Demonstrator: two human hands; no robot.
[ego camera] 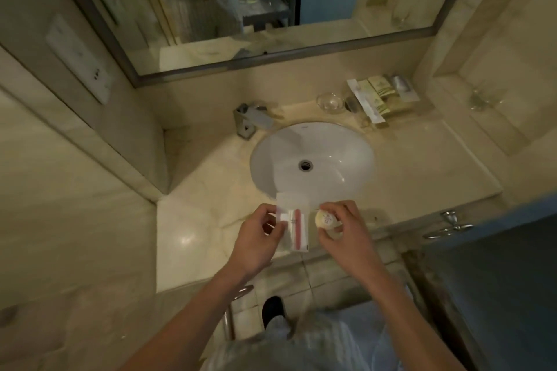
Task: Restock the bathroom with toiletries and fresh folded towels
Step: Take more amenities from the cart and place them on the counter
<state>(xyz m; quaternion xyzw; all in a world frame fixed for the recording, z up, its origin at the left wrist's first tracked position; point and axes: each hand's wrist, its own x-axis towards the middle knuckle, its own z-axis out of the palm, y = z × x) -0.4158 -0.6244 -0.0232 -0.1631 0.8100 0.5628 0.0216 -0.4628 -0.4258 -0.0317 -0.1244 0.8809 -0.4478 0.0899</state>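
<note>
Toiletries in both hands, above the near counter edge just in front of the sink (312, 156). Head view: left hand (256, 238) reaches fwd, palm down, thumb and fingers pinched on a clear packet (297, 224) w/ a pink strip inside; packet's long axis runs near-to-far, strip along it. Right hand (346, 235) curls round a small bottle (325, 221), yellowish end facing up toward camera. More packets (379, 93) sit by the back wall, right of sink.

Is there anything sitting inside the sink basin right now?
No, the white sink basin holds nothing but its drain; the packets lie on the counter beside it.
</note>
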